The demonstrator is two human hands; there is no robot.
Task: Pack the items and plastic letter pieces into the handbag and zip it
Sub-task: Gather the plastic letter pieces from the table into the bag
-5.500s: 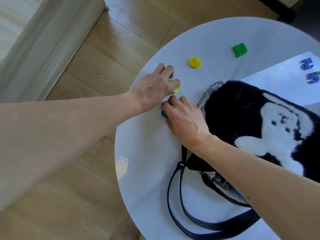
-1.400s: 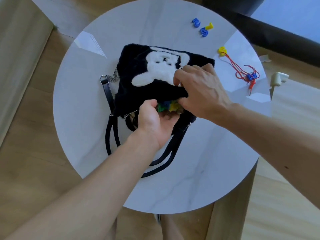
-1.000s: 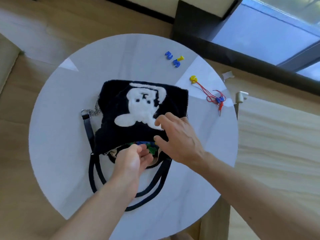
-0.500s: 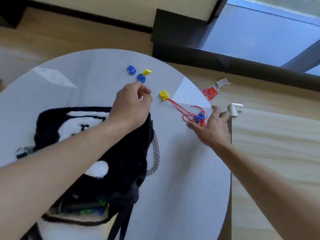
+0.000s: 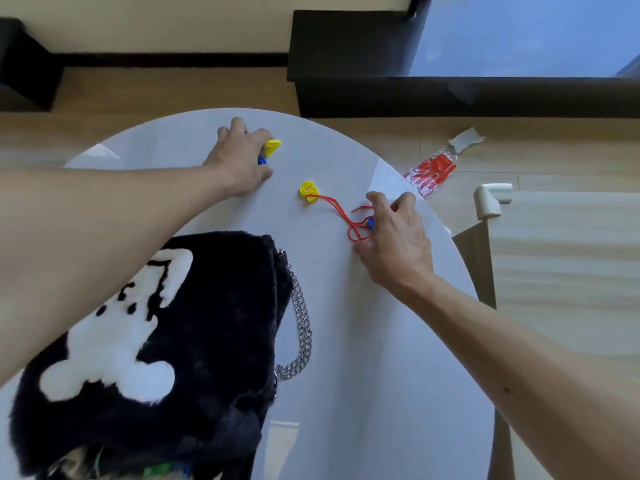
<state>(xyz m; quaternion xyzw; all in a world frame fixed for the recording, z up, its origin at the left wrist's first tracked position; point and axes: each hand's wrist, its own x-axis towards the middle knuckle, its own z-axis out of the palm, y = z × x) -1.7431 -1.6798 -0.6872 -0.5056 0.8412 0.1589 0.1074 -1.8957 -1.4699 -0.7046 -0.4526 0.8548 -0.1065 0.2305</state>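
The black furry handbag [image 5: 214,323] with a white figure lies at the table's near left, its silver chain [image 5: 302,327] trailing on its right side. Green and blue pieces [image 5: 162,471] show in its open mouth at the bottom edge. My left hand [image 5: 239,161] reaches to the far side and curls its fingers over blue letter pieces [image 5: 262,161] and a yellow piece [image 5: 272,146]. My right hand [image 5: 394,240] pinches a blue piece [image 5: 371,223] threaded on a red string [image 5: 346,216]. The string runs to a yellow piece [image 5: 308,191] lying between my hands.
The round white table [image 5: 363,375] ends close behind both hands. On the wooden floor beyond lies a red-and-clear plastic packet [image 5: 433,171]. A pale wooden surface with a white corner guard [image 5: 488,199] stands to the right.
My left hand has moved further out onto the blue and yellow pieces. My right hand has shifted left and curled its fingers onto the blue piece and string.
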